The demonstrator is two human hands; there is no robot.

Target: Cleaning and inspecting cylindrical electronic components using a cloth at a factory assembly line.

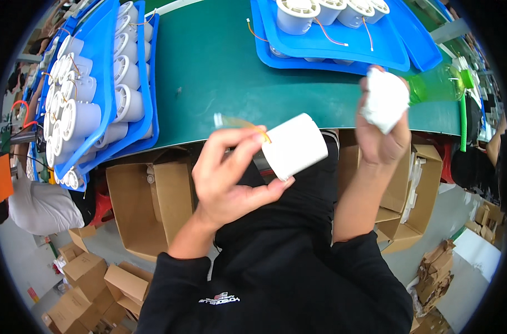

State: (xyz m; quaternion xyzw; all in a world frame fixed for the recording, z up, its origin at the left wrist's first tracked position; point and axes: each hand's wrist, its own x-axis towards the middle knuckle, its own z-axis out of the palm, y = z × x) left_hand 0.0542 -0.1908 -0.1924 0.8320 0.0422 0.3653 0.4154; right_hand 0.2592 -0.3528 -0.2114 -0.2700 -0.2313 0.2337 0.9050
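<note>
My left hand (pixel 229 175) grips a white cylindrical housing (pixel 297 146) by its left end, thumb below and fingers above. A thin yellow-orange wire with a white connector (pixel 223 119) sticks out past the fingers, slightly blurred. The cylinder is tilted in front of my body, by the table's near edge. Raised at the right, my right hand (pixel 380 139) is closed around a crumpled white cloth (pixel 388 100), apart from the cylinder. Just beyond that hand lies a clear green bottle (pixel 439 83) with a green cap.
Stacked blue trays (pixel 111 111) of white cylinders stand on the green table (pixel 209 67) at the left. More blue trays (pixel 342 55) with similar wired cylinders are at the far right. Cardboard boxes (pixel 145 206) sit below the table edge. Another person (pixel 45 206) is at the far left.
</note>
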